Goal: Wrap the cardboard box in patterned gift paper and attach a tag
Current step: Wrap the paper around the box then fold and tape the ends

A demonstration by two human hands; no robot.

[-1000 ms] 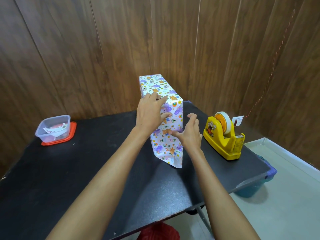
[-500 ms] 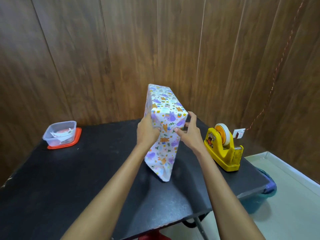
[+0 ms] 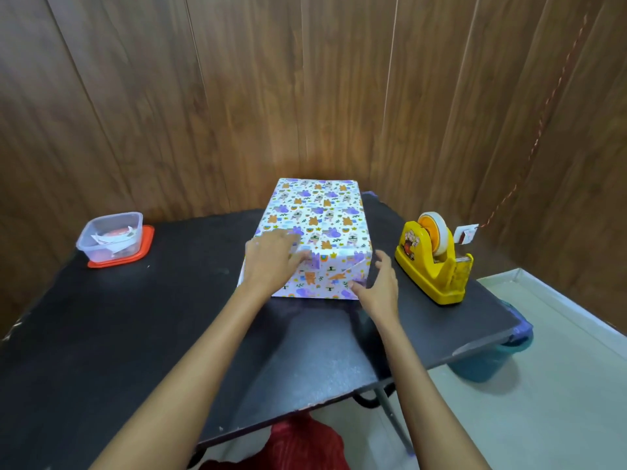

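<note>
Head view shows you one wrapped box (image 3: 317, 228) lying flat near the back middle of the black bench (image 3: 135, 334), covered in white gift paper printed with purple and orange animals. You also have one yellow tape dispenser (image 3: 434, 262) to the right of it, loaded with a single roll, and one clear plastic tub (image 3: 110, 235) at the far left, sitting on its red lid with white paper scraps inside. A small tag (image 3: 466, 234) on a red-and-white string hangs just behind the dispenser.

Your left hand (image 3: 271, 259) lies palm down on the box's near left corner — fingers spread loosely and pressed onto the paper where the top meets the folded end, not closed around anything. Your right hand (image 3: 378, 283) is open too, fingers relaxed and slightly curled; its thumb touches the lower right corner of the near end flap, while the other fingers stand just off the box's right side.

Both forearms reach forward from the bottom of the frame, bare, converging on the box's near end.
</note>
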